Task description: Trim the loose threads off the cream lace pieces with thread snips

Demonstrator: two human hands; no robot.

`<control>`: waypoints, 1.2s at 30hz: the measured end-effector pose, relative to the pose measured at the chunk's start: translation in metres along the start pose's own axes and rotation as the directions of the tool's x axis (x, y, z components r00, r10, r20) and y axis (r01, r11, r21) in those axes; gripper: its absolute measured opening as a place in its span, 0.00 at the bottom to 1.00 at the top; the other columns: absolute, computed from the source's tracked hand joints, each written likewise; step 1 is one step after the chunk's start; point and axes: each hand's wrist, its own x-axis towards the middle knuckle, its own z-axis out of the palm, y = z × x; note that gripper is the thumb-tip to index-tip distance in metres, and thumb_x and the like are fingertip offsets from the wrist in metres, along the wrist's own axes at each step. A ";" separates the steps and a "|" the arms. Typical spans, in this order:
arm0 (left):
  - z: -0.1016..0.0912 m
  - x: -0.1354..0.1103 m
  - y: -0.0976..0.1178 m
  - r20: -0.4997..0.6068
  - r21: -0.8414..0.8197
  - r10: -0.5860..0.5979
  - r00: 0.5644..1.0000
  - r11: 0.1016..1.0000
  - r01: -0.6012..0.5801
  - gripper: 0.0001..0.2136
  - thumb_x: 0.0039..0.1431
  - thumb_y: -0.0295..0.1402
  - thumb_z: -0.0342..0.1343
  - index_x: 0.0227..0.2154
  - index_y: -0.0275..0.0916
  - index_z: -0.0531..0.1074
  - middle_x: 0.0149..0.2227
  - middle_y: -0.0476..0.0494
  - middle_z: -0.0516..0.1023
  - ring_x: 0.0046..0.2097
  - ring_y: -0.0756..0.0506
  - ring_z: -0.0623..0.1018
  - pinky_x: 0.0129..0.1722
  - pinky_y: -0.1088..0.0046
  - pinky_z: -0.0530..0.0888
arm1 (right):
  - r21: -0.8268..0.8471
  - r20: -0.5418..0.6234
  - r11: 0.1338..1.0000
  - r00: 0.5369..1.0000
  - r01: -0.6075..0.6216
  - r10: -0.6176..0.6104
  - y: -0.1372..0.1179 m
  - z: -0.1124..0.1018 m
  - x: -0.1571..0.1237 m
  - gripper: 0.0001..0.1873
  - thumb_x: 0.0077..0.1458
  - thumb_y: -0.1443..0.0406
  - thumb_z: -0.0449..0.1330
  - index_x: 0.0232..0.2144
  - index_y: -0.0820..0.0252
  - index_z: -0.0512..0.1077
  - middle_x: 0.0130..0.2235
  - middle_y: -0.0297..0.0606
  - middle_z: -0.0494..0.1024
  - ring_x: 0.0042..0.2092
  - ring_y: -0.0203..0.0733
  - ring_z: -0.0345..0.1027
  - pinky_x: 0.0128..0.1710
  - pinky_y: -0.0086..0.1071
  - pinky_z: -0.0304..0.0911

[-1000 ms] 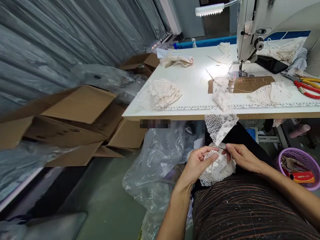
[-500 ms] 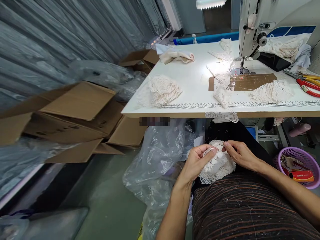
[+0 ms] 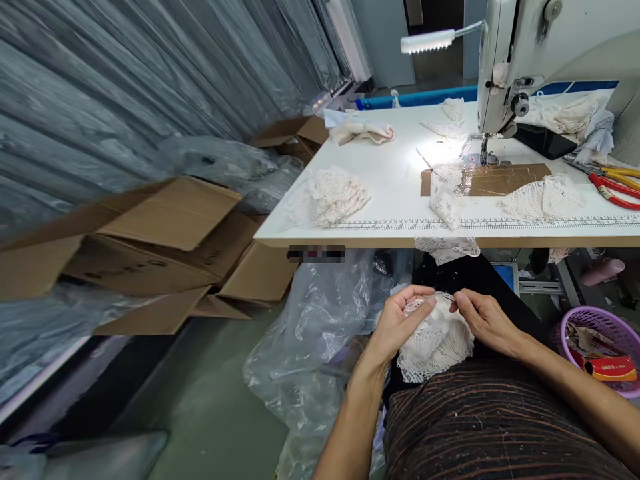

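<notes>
White lace fabric [image 3: 434, 343] lies bunched over my lap. My left hand [image 3: 404, 319] pinches its upper left edge between thumb and fingers. To the right, my right hand [image 3: 484, 319] is closed on a thin dark needle-like tool [image 3: 447, 297], whose point is directed left toward the lace; its exact kind is too small to make out. Above the hands, a strip of lace [image 3: 447, 248] hangs over the front edge of the sewing table [image 3: 380, 235].
A sewing machine [image 3: 495, 80] with a lit lamp [image 3: 428, 42] stands on the table. Lace pieces [image 3: 337, 195] and red-handled pliers [image 3: 613, 190] lie there too. Cardboard boxes [image 3: 165, 213] and plastic bags [image 3: 310, 333] are at left, a purple basket [image 3: 603, 320] at right.
The view has tilted, so the table and boxes appear lower. My right hand has moved slightly right, away from my left hand, with the thin tool still in it.
</notes>
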 end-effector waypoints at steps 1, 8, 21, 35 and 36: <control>0.001 0.006 0.001 -0.049 0.027 0.045 0.998 0.999 -0.044 0.20 0.48 0.44 0.67 0.41 0.36 0.77 0.24 0.53 0.73 0.23 0.53 0.68 0.25 0.77 0.64 | 0.021 -0.001 1.000 1.000 -0.007 0.007 0.001 -0.002 0.000 0.30 0.67 0.47 0.40 0.30 0.58 0.71 0.20 0.29 0.60 0.23 0.35 0.54 0.24 0.29 0.50; 0.016 0.054 0.009 -0.128 0.178 0.226 0.966 0.963 -0.201 0.17 0.49 0.37 0.64 0.42 0.35 0.75 0.18 0.60 0.64 0.22 0.52 0.65 0.29 0.75 0.64 | 0.112 -0.093 0.993 0.995 0.042 -0.031 -0.003 -0.016 0.004 0.28 0.66 0.47 0.43 0.30 0.59 0.70 0.25 0.33 0.67 0.29 0.38 0.61 0.29 0.31 0.58; 0.020 0.000 0.018 0.161 0.508 0.595 0.787 0.634 -0.583 0.05 0.57 0.30 0.58 0.31 0.39 0.79 0.24 0.50 0.71 0.26 0.50 0.69 0.27 0.75 0.65 | 0.031 -0.341 0.999 0.940 0.027 -0.015 -0.012 -0.013 0.015 0.10 0.52 0.60 0.57 0.29 0.60 0.74 0.24 0.33 0.73 0.24 0.34 0.61 0.27 0.29 0.58; 0.000 0.008 0.018 0.287 0.084 0.419 0.861 0.885 -0.459 0.20 0.53 0.52 0.62 0.28 0.37 0.78 0.39 0.40 0.74 0.42 0.43 0.75 0.44 0.66 0.71 | 0.262 -0.031 0.958 0.993 0.118 -0.114 -0.015 -0.002 -0.012 0.09 0.50 0.66 0.56 0.32 0.61 0.76 0.26 0.33 0.74 0.26 0.33 0.60 0.27 0.27 0.58; 0.000 0.008 0.017 0.268 0.083 0.384 0.884 0.905 -0.418 0.19 0.54 0.51 0.62 0.27 0.37 0.77 0.38 0.40 0.75 0.39 0.44 0.75 0.41 0.68 0.71 | 0.259 -0.034 0.960 0.995 0.104 -0.099 -0.012 -0.005 -0.010 0.09 0.51 0.64 0.57 0.32 0.61 0.76 0.27 0.34 0.75 0.27 0.34 0.62 0.28 0.27 0.59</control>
